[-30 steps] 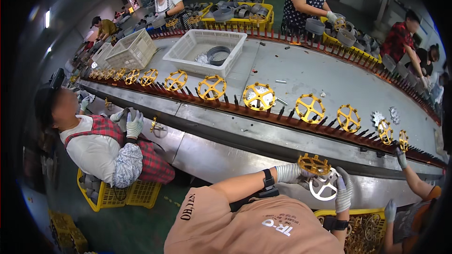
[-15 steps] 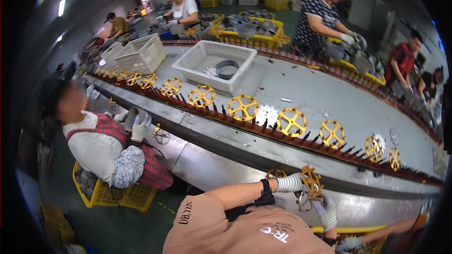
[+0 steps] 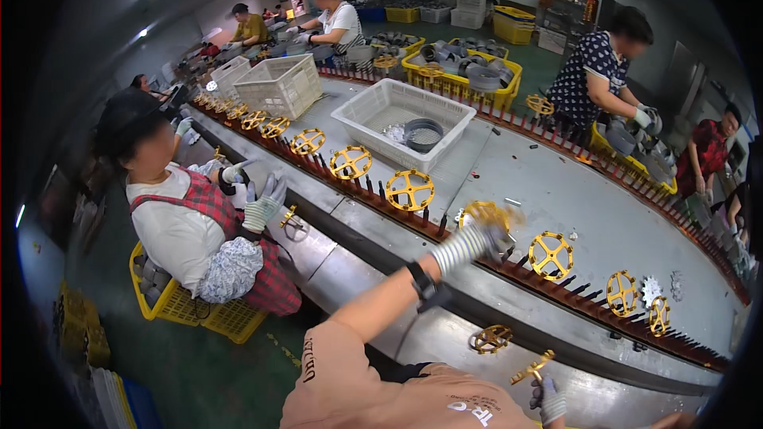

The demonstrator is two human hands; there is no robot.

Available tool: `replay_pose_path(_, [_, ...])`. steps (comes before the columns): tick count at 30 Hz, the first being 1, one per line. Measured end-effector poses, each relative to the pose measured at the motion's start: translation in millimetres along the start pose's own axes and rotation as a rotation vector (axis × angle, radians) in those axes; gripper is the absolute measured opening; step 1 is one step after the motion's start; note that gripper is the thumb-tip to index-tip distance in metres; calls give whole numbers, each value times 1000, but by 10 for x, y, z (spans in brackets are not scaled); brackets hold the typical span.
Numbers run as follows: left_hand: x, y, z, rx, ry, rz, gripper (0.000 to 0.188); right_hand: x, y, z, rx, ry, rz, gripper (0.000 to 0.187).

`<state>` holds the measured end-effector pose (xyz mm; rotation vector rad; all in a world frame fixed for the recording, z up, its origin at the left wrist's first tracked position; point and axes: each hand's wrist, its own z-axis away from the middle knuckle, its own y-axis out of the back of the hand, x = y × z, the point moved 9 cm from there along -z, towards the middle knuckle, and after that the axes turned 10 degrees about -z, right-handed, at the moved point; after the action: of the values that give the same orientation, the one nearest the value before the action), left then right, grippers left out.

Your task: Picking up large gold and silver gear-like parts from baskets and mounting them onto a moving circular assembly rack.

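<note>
My left hand [image 3: 469,248], in a striped glove, stretches over the conveyor line. Its fingers are smeared by motion but seem closed on a gold spoked wheel [image 3: 486,213], also blurred. Low at the right, my right hand [image 3: 550,401], gloved too, grips another gold wheel [image 3: 532,367], seen almost edge-on. Between my arms, a third gold wheel [image 3: 491,338] rests on the shiny metal ledge [image 3: 445,353]. More gold wheels, such as this one [image 3: 551,256], stand along the row of dark pegs [image 3: 509,260].
A white crate [image 3: 397,123] holding a grey ring stands on the grey table. Another white crate [image 3: 278,87] is farther left. At my left sits a co-worker [image 3: 191,222] in a checked apron, beside yellow baskets [image 3: 230,322]. Others work across the table near yellow crates [image 3: 509,95].
My left hand has left the wheel both hands were at and reached forward to one on the line. My right hand keeps its wheel, now lower and turned edge-on. The view has shifted.
</note>
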<state>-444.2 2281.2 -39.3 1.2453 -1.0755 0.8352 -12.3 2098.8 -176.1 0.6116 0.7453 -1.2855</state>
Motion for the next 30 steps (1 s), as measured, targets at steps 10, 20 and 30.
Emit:
replay_pose_path(10, [-944,2262,1010,817,174,653,33,-445,-459,497,-101,71,-389,29])
replay_pose_path(20, [-637,-744,862,-225,252,592,33,-825,-1008,308,-212,160,51,24])
replay_pose_path(30, [-695,-2738,299,-492,-47,158,44,246,-260,730,65,28,-679,22])
